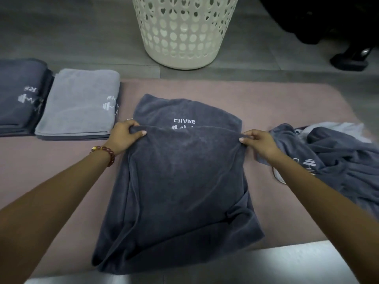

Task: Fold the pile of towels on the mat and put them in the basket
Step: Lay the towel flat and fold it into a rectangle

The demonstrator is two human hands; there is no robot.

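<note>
Charcoal terry is pinched at two corners: the left hand [125, 134] grips the near-left corner of the folded-over edge, thumb on top and fingers curled under; the right hand [259, 140] pinches the opposite corner between thumb and fingertips; neither hand is spread flat. Between them the dark grey towel [180, 181] lies in the middle of the pink mat [61, 160], its lifted edge held partway over the far half, just covering the lower part of the white stitched logo; the near end is rumpled and hangs toward the mat's front edge. A beaded bracelet [106, 154] sits on the left wrist.

As a judgement, the task is somewhere in its middle; this towel is mid-fold, not yet squared. At the left, a folded light grey towel [80, 105] and a folded dark towel [18, 95] lie side by side, touching, on the mat's far-left part; they are folded but not in the basket. At the right, a loose heap of unfolded towels [336, 158] lies just beside the right hand, so several remain.

The white perforated basket [182, 33] stands on the grey floor [61, 37] beyond the mat; its rim is out of view, and through the heart-shaped holes no dark cloth shows, so it looks unfilled, though I cannot tell for certain.
</note>
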